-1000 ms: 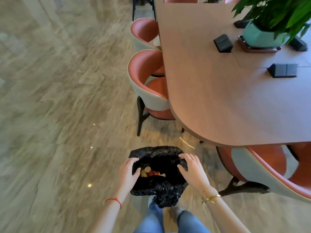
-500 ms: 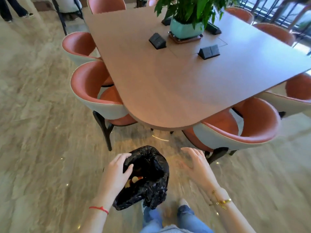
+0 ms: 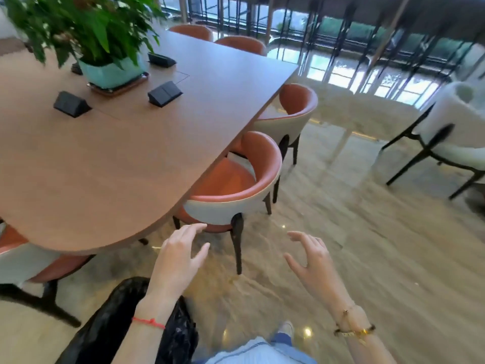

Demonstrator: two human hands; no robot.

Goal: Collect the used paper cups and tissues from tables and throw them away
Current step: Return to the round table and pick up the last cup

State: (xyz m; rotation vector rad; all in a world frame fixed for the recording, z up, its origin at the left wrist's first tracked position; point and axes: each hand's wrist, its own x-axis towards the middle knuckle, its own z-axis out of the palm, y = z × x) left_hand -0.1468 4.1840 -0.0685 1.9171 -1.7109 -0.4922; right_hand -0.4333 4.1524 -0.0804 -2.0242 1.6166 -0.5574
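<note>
My left hand (image 3: 178, 256) is raised in front of me with its fingers spread and nothing in them. My right hand (image 3: 312, 261) hovers beside it, also open and empty. A black plastic rubbish bag (image 3: 110, 324) hangs low at the bottom left, under and behind my left forearm; what holds it up is hidden. Its mouth and contents are out of sight. No paper cup or tissue shows on the long brown table (image 3: 126, 158) to my left.
On the table stand a potted plant (image 3: 107, 72) and three black socket boxes (image 3: 164, 93). Orange-and-white chairs (image 3: 236, 190) are tucked along its right side and near end. A white chair (image 3: 451, 143) stands far right, by dark window railings. Marble floor lies ahead.
The view has swung right along the table. Both hands have come off the bag's rim and lifted, spread open. The bag has dropped from between them to below my left forearm.
</note>
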